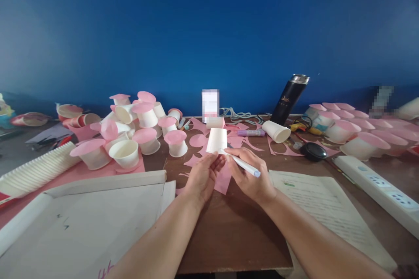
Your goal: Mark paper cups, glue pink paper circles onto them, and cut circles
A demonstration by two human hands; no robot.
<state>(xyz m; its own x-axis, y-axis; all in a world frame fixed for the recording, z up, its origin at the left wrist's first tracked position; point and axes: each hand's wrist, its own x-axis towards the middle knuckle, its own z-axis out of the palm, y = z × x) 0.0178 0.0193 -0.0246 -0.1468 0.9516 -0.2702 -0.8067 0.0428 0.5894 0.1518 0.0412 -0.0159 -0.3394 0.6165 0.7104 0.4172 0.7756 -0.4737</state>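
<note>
My left hand (203,175) is closed on the lower rim of a small white paper cup (216,139), which is upside down with its narrow end on top. In my right hand (253,178) is a white marker (245,165), gripped like a pen, its tip side close to the cup's lower right edge. Whether the tip touches the cup I cannot make out. Behind the cup and under my hands lie scraps of cut pink paper (223,179). A purple marker (250,133) rests on the scraps, beside a white cup (276,132) on its side.
Paper cups topped with pink discs (175,137) crowd the left and the right (369,140). A nested cup stack (36,172) and a white box lid (88,226) lie left. On the right are a black flask (290,102), a power strip (381,187) and a written sheet (322,213).
</note>
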